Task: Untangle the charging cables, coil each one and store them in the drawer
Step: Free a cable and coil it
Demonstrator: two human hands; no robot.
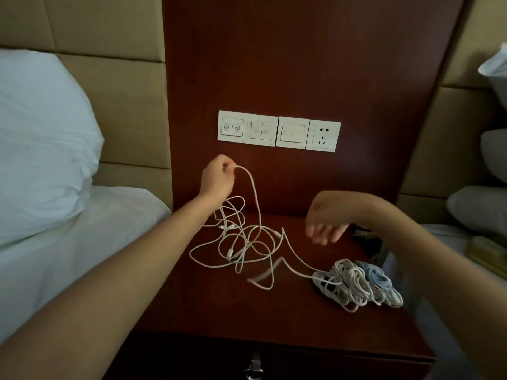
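Your left hand (218,178) pinches one white cable (254,193) up from the loose tangle (241,245) mid-frame. Your right hand (325,227) hangs open, empty. The lower-right bundle (356,283) looks unsorted, nothing is coiled, and the drawer (255,360) seems shut.

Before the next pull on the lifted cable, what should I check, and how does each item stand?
1. Left hand pinches the cable: ok.
2. Right hand open and holding nothing: ok.
3. Tangle on the nightstand loosened: not ok, loops cross.
4. Lifted cable clear of the pile: cannot tell.
5. Drawer open for storing: not ok, looks shut.
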